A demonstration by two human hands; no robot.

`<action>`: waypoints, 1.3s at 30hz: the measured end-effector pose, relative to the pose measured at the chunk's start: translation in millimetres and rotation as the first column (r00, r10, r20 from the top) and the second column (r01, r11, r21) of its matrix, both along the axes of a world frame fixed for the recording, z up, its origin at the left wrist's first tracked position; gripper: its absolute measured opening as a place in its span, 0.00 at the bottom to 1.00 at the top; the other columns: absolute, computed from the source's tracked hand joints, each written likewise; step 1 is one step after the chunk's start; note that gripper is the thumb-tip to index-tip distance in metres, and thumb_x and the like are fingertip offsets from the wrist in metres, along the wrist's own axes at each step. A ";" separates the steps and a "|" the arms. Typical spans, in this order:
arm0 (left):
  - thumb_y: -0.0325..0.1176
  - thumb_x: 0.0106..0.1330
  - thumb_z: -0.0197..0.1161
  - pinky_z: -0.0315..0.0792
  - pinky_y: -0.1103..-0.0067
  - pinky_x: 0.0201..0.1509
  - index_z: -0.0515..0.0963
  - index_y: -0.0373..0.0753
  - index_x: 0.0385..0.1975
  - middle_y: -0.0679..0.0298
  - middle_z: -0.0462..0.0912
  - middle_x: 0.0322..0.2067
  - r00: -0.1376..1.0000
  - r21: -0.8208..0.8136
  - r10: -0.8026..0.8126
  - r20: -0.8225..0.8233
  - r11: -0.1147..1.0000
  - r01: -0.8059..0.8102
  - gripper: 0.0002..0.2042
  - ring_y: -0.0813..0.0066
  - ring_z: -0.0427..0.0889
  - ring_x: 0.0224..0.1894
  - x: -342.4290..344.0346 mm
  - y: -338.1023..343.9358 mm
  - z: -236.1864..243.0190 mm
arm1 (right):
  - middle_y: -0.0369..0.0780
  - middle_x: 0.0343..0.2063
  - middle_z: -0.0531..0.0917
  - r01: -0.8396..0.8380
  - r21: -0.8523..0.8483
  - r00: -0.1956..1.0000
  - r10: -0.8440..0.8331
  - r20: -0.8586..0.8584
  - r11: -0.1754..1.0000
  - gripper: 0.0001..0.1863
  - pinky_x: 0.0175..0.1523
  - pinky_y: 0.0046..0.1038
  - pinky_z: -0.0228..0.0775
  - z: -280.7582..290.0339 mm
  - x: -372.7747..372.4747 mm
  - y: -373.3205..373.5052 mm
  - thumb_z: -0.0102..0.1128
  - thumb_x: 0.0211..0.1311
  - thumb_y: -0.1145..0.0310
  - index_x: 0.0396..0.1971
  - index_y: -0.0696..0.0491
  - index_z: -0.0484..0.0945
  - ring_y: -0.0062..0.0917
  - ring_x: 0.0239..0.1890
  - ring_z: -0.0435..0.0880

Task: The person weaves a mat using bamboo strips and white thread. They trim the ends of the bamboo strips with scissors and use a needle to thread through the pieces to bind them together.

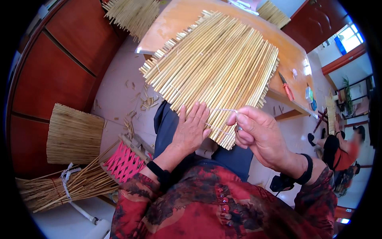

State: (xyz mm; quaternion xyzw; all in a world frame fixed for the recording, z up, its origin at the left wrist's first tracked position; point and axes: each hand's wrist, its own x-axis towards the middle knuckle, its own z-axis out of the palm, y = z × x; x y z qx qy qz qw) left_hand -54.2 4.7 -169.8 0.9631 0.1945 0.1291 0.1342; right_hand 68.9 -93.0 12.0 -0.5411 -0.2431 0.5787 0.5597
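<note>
A tapered mat of pale reed sticks (215,59), with white thread through it and uneven ends, rests on the orange wooden table (163,24) and extends over my lap. My left hand (190,129) lies on the mat's near edge, fingers stretched. My right hand (254,135) pinches a white thread (223,109) just above the near right part of the mat; the thread runs leftward toward my left hand. Red-handled pliers (288,91), a small box (308,93) and blue-handled scissors (313,103) lie at the table's right.
Other reed mats (73,133) stand or lie around. A tied reed bundle (51,193) and a pink-webbed stool (123,161) are at lower left, beside red cabinets (55,75). Stick offcuts (149,101) litter the floor. Another person (344,155) sits at the right.
</note>
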 end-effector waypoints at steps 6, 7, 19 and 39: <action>0.47 0.60 0.50 0.33 0.58 0.66 0.58 0.37 0.59 0.57 0.55 0.62 1.000 0.006 -0.016 -0.005 1.000 0.016 0.30 0.63 0.49 0.66 0.0 -1.7 -6.1 | 0.28 0.14 0.62 0.017 -0.004 1.000 -0.017 0.024 1.000 0.12 0.24 0.15 0.54 -4.2 -3.0 -7.4 0.47 0.65 0.64 0.35 0.59 0.72 0.11 0.16 0.59; 0.47 0.59 0.52 0.32 0.59 0.67 0.57 0.38 0.60 0.58 0.55 0.62 1.000 -0.021 -0.017 0.002 1.000 0.017 0.31 0.63 0.48 0.66 -0.3 -2.4 -4.6 | 0.29 0.14 0.64 0.026 0.001 1.000 -0.026 -0.017 1.000 0.12 0.24 0.14 0.55 -4.3 -0.4 -9.7 0.46 0.65 0.64 0.35 0.59 0.73 0.11 0.17 0.60; 0.34 0.63 0.55 0.67 0.76 0.50 0.70 0.33 0.44 0.60 0.74 0.44 0.877 -0.980 0.441 0.189 0.032 0.195 0.14 0.74 0.72 0.48 -52.3 -6.6 -15.1 | 0.33 0.21 0.72 0.385 0.375 0.869 -0.468 0.161 0.843 0.13 0.37 0.23 0.72 10.6 133.2 -7.2 0.46 0.64 0.67 0.41 0.61 0.70 0.20 0.27 0.74; 0.28 0.61 0.55 0.71 0.84 0.35 0.71 0.29 0.41 0.64 0.77 0.32 0.735 -0.901 0.673 0.085 -0.263 0.345 0.11 0.82 0.75 0.31 -7.2 -13.3 -29.8 | 0.32 0.27 0.76 0.281 0.063 0.189 -0.120 0.975 0.957 0.12 0.32 0.10 0.65 23.8 171.7 0.3 0.48 0.62 0.69 0.42 0.55 0.77 0.09 0.24 0.71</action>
